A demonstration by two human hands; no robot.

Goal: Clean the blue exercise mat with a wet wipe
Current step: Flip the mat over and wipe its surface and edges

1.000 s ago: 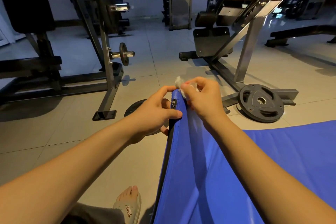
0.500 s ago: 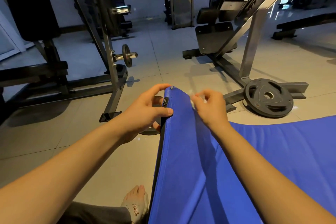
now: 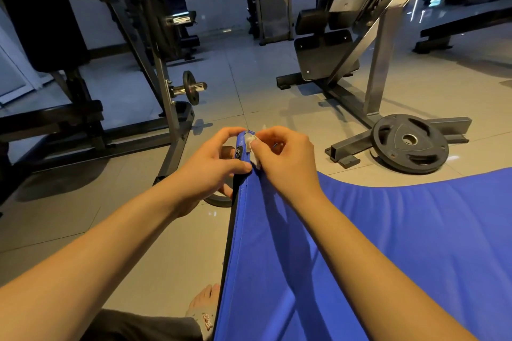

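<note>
right hand [image 3: 285, 158], pinching the wipe [image 3: 253, 151], is back on the mat [image 3: 360, 243] corner; left hand [image 3: 210, 166] pinches that corner steady. edge wiping continues.

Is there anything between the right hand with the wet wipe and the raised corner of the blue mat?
Nothing visible stands between them. The right hand pinches the wet wipe directly against the raised corner of the blue mat. The left hand grips the mat's edge beside the wipe.
</note>
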